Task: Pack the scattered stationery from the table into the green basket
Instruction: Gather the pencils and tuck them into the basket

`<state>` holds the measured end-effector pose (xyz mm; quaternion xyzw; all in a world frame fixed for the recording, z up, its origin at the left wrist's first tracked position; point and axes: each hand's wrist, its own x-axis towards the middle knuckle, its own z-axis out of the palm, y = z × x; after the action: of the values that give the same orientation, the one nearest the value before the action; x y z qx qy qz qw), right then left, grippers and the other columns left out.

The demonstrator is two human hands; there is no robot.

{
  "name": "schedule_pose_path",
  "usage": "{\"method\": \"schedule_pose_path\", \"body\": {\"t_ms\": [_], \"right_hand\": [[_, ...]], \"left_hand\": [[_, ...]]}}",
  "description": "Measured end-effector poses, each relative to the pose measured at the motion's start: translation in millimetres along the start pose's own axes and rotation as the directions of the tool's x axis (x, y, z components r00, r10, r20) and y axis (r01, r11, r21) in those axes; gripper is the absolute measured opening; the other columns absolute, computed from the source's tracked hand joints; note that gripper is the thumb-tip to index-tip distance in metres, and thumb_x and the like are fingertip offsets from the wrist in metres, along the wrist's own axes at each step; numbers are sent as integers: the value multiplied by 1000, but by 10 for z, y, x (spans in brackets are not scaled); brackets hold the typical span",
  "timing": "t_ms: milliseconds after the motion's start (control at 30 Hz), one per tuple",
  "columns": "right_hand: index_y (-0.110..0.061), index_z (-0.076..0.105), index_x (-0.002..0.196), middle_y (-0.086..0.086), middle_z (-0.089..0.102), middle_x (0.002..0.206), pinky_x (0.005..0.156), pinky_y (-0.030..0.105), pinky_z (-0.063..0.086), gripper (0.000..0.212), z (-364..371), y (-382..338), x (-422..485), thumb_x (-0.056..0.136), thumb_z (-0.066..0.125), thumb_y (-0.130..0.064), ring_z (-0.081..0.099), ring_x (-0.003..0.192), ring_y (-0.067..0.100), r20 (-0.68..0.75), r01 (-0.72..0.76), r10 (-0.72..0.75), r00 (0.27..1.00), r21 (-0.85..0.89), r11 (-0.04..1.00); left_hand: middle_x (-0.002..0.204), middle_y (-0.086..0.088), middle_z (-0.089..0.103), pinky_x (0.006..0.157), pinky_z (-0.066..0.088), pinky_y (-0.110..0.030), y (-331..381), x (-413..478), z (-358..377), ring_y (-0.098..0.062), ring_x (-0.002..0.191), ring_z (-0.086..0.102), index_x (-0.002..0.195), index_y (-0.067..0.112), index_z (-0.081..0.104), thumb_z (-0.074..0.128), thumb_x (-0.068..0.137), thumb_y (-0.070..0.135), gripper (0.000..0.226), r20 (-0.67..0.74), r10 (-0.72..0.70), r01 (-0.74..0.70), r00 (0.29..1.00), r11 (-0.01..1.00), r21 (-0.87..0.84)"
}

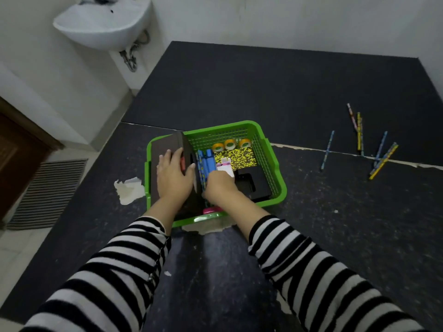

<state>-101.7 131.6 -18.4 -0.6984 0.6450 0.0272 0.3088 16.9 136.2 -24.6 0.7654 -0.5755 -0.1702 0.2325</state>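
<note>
Dark table (263, 92) bears green basket (282, 188), scattered pencils (383, 162) — perhaps torn paper (128, 190).

Green basket (220, 127), dark brown folder (165, 144), yellow-and-black speckled notebook (237, 156), black-and-white striped sleeves (311, 271), dark speckled table (335, 212), white sink (103, 22)

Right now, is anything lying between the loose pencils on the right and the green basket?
Nothing visible does. Only bare table separates the pencils from the green basket; they just need lifting over its right wall. The left hand grips a dark notebook at the basket's left side, and the right hand reaches in beside it.
</note>
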Motion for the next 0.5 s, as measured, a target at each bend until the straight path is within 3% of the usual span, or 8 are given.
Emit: {"method": "schedule_pose_path", "body": {"t_ms": [67,200,300,400,500], "right_hand": [[-2,60,112,14,61,115,79,34,50,25,76,-80,36,90,62,-14,60,108,32,-4,7,-8,1000,-42,999],[0,61,112,17,62,118,87,41,53,22,166,-101,104,92,54,-6,60,110,34,-22,-7,5,1000,-70,998],[-1,62,113,16,61,119,86,40,51,23,195,-74,126,92,53,-5,59,112,34,-30,-8,5,1000,-77,997],[-1,63,106,16,62,113,75,35,49,18,191,-43,138,91,55,-5,61,105,33,-26,-1,-1,1000,-50,999],[-1,66,105,15,66,108,75,32,54,21,105,-4,137,89,60,-12,63,96,31,-94,17,-13,996,44,999]], "left_hand": [[157,-8,23,119,14,-40,-40,14,-23,-27,147,11,145,23,35,47,96,34,51,8,-5,5,1000,1000,-1],[157,-6,24,118,15,-38,-64,16,-43,-26,146,14,145,24,37,42,98,33,48,19,8,-9,1000,1000,6],[153,-9,30,117,19,-39,-58,45,-65,-28,144,21,142,22,41,44,97,31,46,7,17,-17,1000,1000,17],[144,-11,43,112,29,-42,-1,85,-84,-31,135,35,134,18,49,48,94,26,41,-43,9,-8,999,999,39],[133,-13,49,103,35,-42,125,130,-103,-34,124,42,127,14,53,49,93,25,36,-98,-82,87,992,995,50]]}}
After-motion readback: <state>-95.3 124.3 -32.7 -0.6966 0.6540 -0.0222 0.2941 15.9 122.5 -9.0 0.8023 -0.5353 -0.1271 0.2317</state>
